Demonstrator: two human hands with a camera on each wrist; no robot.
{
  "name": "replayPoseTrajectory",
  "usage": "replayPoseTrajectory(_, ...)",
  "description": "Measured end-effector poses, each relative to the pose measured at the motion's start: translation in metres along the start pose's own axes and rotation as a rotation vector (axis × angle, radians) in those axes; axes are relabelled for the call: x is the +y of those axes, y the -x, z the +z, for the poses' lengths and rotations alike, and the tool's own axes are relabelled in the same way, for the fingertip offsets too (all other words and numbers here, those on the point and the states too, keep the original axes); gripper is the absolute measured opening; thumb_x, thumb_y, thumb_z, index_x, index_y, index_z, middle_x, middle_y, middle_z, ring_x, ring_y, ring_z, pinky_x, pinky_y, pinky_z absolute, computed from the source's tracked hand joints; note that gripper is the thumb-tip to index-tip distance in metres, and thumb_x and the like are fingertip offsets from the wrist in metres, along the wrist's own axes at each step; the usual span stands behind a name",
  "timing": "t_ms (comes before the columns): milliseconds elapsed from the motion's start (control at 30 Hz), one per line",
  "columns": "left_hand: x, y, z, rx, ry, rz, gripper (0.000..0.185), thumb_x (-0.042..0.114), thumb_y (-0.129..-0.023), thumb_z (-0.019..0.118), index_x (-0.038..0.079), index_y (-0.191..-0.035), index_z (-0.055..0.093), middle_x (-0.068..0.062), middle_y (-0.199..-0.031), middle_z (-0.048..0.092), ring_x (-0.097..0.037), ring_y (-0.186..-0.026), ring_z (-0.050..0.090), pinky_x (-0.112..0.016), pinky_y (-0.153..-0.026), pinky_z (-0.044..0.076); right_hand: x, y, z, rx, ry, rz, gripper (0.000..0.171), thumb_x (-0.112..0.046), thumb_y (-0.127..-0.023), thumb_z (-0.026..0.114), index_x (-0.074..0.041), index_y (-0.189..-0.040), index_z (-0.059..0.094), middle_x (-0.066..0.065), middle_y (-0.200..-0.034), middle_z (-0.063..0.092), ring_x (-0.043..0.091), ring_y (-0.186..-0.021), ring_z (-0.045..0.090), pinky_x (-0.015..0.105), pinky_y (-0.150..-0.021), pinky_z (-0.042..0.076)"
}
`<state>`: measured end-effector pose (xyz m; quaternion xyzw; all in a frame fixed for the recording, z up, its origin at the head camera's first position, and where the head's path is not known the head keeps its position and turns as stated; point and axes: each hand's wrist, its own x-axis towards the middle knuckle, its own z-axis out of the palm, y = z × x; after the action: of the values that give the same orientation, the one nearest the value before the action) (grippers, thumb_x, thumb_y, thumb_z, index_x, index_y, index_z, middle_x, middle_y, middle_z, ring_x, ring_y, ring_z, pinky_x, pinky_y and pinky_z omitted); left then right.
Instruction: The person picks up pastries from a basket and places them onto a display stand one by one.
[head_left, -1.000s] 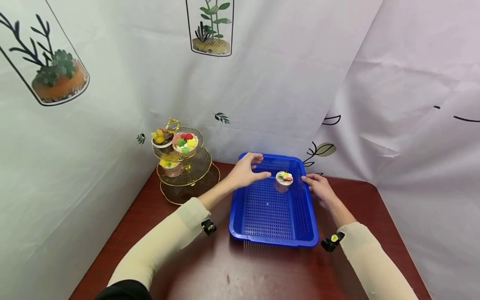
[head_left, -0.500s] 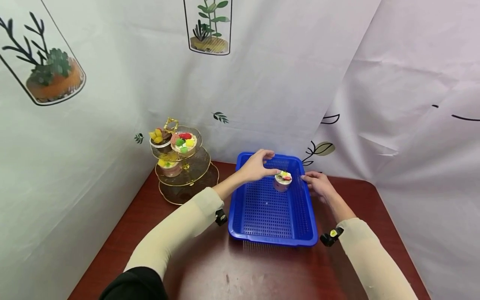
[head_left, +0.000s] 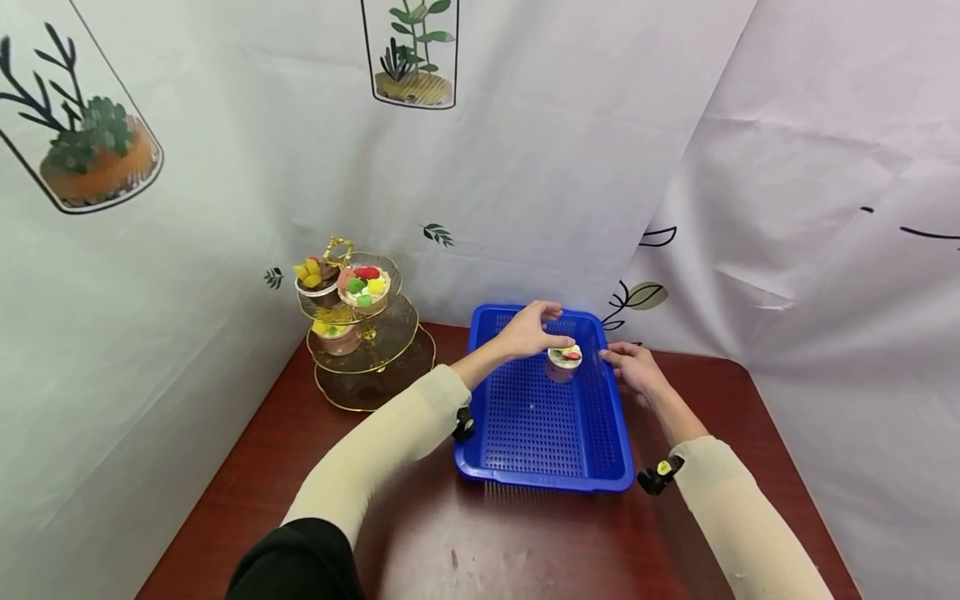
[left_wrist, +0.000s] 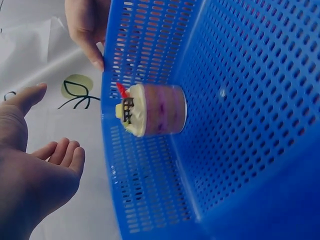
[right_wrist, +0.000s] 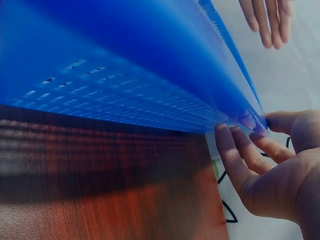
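Note:
Inside the blue plastic basket [head_left: 543, 482], close to its far right corner, stands a small dessert cup [head_left: 561, 367] with cream and a red piece on top. My left hand [head_left: 525, 332] hovers over it, thumb and fingers spread. In the left wrist view this hand [left_wrist: 42, 175] holds nothing and is apart from the layered cup [left_wrist: 162, 111]. My right hand [head_left: 636, 367] grips the basket's right rim. From the right wrist, its thumb and fingers [right_wrist: 231, 155] lie on opposite sides of the basket edge [right_wrist: 150, 55].
A gold-rimmed tiered stand [head_left: 371, 367] at the left bears a chocolate dessert cup [head_left: 317, 282], a cream-topped one [head_left: 365, 289] and a third cup [head_left: 336, 340] lower down. The basket rests on a dark red wooden table [head_left: 420, 533]. Printed cloth walls [head_left: 525, 167] rise behind.
My left hand has moved to the right, from the basket's left part to above the dessert cup. My right hand keeps its grip on the rim, and the basket has stayed put.

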<state>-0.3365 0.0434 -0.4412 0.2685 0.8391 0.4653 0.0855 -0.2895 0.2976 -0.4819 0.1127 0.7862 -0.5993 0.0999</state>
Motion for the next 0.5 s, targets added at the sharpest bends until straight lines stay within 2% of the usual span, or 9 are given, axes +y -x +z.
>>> replayPoseTrajectory(200, -0.007, -0.012, 0.014, 0.021, 0.004, -0.029, 0.078, 0.033, -0.093, 0.084, 0.000, -0.155, 0.048, -0.013, -0.149, 0.057, -0.027, -0.139, 0.054, -0.039, -0.113, 0.046, 0.000, -0.001, -0.001, -0.003, -0.011, 0.008, 0.045, -0.026, -0.109, 0.061, 0.001, -0.144, 0.053, 0.003, -0.101, 0.070, 0.013, -0.084, 0.071, 0.034, -0.072, 0.063)
replayPoseTrajectory(500, -0.022, -0.021, 0.029, -0.071, -0.036, -0.109, 0.082, 0.031, -0.092, 0.085, 0.001, -0.157, 0.044, -0.013, -0.156, 0.052, -0.028, -0.144, 0.048, -0.041, -0.117, 0.042, 0.000, -0.001, -0.001, -0.007, -0.005, 0.002, 0.048, -0.026, -0.109, 0.062, 0.002, -0.145, 0.051, 0.007, -0.105, 0.071, 0.015, -0.085, 0.072, 0.035, -0.073, 0.063)
